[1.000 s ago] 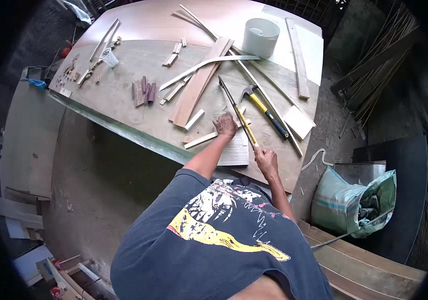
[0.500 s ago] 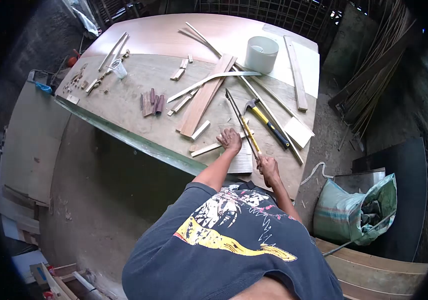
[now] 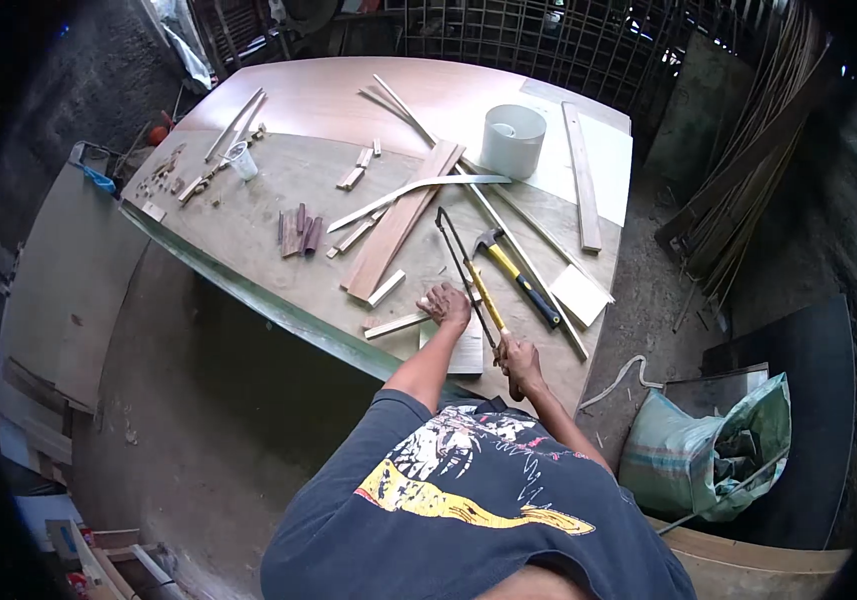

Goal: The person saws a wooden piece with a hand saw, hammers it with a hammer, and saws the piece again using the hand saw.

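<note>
Hacksaw (image 3: pixel 485 297) is gripped by its handle in the right hand (image 3: pixel 519 366), which is clenched around it, the frame being pointed toward 11 o'clock. From the left hand (image 3: pixel 447 305), the right hand is found at 4 o'clock. A narrow wooden strip (image 3: pixel 396 326) is held down beneath the left hand, whose fingers are bent over it; how far the fingertips are wrapped underneath cannot be told. The strip is laid across a pale board (image 3: pixel 468 353) on the worktable (image 3: pixel 319 285), one end being shown toward 8 to 9 o'clock, and it is crossed by the saw just beside the left hand, toward 2 o'clock.

Sawing of the strip appears to be the step in hand, though whether a cut is begun cannot be made out. For the next move, the strip probably needs to be pinned firmly, the blade kept square to it, and the left fingers kept clear of the teeth.

Around the left hand, a hammer (image 3: pixel 519 280) is seen between 2 and 3 o'clock, a reddish plank (image 3: pixel 404 220) at 11 o'clock and a short block (image 3: pixel 386 288) between 9 and 10 o'clock.
</note>
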Demonstrator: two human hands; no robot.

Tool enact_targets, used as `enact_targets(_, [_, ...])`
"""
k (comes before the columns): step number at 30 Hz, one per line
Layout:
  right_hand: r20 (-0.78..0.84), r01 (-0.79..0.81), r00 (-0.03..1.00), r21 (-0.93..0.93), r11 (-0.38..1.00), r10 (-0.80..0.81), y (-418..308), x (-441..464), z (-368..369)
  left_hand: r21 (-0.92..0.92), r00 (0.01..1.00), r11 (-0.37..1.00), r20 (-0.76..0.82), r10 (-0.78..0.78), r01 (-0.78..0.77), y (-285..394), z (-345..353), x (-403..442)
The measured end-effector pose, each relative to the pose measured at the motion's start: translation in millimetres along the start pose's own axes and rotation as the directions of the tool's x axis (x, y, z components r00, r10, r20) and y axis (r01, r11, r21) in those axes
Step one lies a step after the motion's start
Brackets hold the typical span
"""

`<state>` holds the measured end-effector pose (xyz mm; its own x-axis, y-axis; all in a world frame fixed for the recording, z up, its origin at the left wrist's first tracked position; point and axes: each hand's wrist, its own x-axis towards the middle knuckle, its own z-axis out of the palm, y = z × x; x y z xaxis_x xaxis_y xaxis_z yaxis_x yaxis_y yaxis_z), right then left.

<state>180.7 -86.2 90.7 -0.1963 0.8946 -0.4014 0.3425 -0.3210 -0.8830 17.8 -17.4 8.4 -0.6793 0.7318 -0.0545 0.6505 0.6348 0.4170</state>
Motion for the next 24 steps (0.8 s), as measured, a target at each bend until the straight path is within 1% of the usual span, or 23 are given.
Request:
enact_targets(2, [-0.002, 0.068, 0.998, -0.019, 0.998, -0.068, -1.0, -1.8, 0.5, -0.001, 0.996, 0.999, 0.073, -0.044, 0.044, -0.6, -3.2, 6.2])
enact_targets(3, [0.018, 0.053, 0.998, 0.004, 0.999, -0.053, -1.4, -2.3, 0.5, -0.002, 0.997, 0.999, 0.072, -0.037, 0.038, -2.9, -0.8, 7.5])
enact_targets(6, [0.024, 0.037, 0.999, -0.028, 0.999, -0.036, -4.4, -6.7, 0.2, 0.097, 0.995, 0.994, 0.096, 0.03, -0.04, -8.9, 3.0, 13.2])
enact_targets(7, [0.031, 0.026, 0.999, -0.052, 0.998, -0.024, 3.0, -1.3, 1.6, 0.133, 0.995, 0.988, 0.073, 0.07, -0.079, -11.0, 3.6, 12.6])
enact_targets(8, [0.027, 0.029, 0.999, -0.044, 0.999, -0.027, 5.9, 0.1, 1.9, 0.137, 0.995, 0.987, 0.07, 0.077, -0.086, -12.9, 4.1, 12.7])
enact_targets(10, [0.018, 0.046, 0.999, -0.138, 0.989, -0.044, 4.8, 0.1, 3.0, 0.136, 0.99, 0.982, 0.062, 0.124, -0.132, -14.9, 4.5, 12.2])
enact_targets(12, [0.018, 0.032, 0.999, -0.124, 0.992, -0.03, 1.0, -1.2, 1.9, 0.116, 0.987, 0.981, 0.071, 0.146, -0.154, -13.6, 4.5, 15.0])
enact_targets(14, [0.023, 0.01, 1.0, -0.115, 0.993, -0.008, -4.4, -6.4, 1.7, 0.139, 0.992, 0.982, 0.016, 0.123, -0.124, -13.3, 6.2, 13.2])
enact_targets(15, [0.016, -0.014, 1.0, -0.081, 0.997, 0.015, -10.7, -8.0, 2.8, 0.142, 0.992, 0.982, 0.025, 0.125, -0.128, -10.3, 6.6, 14.0])
enact_targets(17, [0.007, -0.054, 0.999, -0.043, 0.998, 0.054, -6.4, -7.6, 6.1, 0.189, 1.0, 0.982, -0.024, 0.009, -0.004, -3.2, 10.4, 12.9])
enact_targets(18, [0.012, -0.079, 0.997, -0.045, 0.996, 0.08, -1.8, -5.7, 8.1, 0.183, 0.999, 0.983, -0.036, 0.015, -0.008, -2.6, 10.3, 11.6])
enact_targets(20, [-0.072, 0.033, 0.997, -0.064, 0.997, -0.038, 5.2, -1.0, 12.9, 0.126, 0.999, 0.992, -0.03, 0.026, -0.022, -7.5, 20.3, 17.4])
enact_targets(21, [-0.081, 0.022, 0.996, -0.035, 0.999, -0.025, 5.3, -0.5, 14.7, 0.116, 0.999, 0.993, 0.046, 0.02, -0.025, -3.8, 5.8, 15.9])
enact_targets(22, [-0.09, 0.01, 0.996, -0.006, 1.0, -0.011, 4.3, 0.5, 15.5, 0.122, 0.997, 0.992, 0.069, 0.028, -0.037, -3.4, 3.6, 15.7])
enact_targets(24, [-0.128, 0.027, 0.991, -0.064, 0.998, -0.035, 9.4, 6.3, 17.5, 0.174, 0.995, 0.979, 0.024, 0.102, -0.104, -8.4, 11.3, 17.1])
